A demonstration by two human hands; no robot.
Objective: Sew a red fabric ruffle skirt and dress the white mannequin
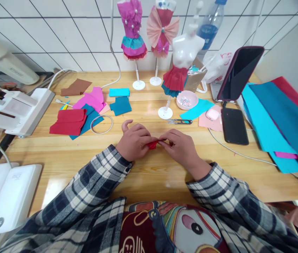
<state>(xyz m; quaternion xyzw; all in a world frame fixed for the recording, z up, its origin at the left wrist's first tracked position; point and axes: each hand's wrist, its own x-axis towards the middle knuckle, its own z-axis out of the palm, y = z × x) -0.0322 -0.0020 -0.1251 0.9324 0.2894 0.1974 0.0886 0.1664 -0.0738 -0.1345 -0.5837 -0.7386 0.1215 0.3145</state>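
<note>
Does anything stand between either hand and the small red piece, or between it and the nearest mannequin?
Nothing visible does: left hand and right hand touch the red piece, and the snips lie right of the path to the mannequin's base.

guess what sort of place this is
Probably a small craft corner at home or in a workshop: mini mannequins, one in a red and teal skirt, coloured paper or fabric pieces and small snips share a wooden table.
</note>
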